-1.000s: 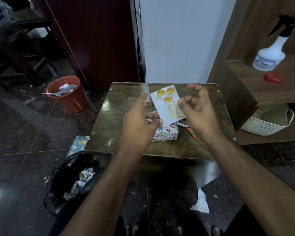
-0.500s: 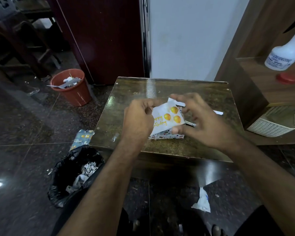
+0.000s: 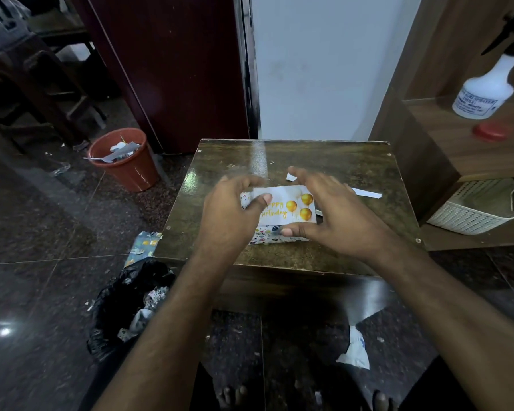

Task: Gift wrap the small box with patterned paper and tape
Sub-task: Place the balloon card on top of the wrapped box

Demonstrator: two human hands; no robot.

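A small box wrapped in patterned paper (image 3: pixel 269 237) sits on the dark wooden table (image 3: pixel 353 161). On top of it lies a white card (image 3: pixel 288 207) with gold balloons and "Happy Birthday" lettering. My left hand (image 3: pixel 229 212) pinches the card's left end between thumb and fingers. My right hand (image 3: pixel 330 209) arches over the card's right side, thumb touching its near right corner and fingers spread over the far edge. The box is mostly hidden under the card and my hands.
White paper strips (image 3: pixel 365 192) lie on the table behind my right hand. An orange bin (image 3: pixel 125 161) stands on the floor at left, a black trash bag (image 3: pixel 125 304) near the table's front. A shelf at right holds a spray bottle (image 3: pixel 484 90), red lid (image 3: pixel 490 132) and white basket (image 3: pixel 472 212).
The card has come down from the air and turned flat onto the top of the wrapped box. Both hands lowered with it toward the table.
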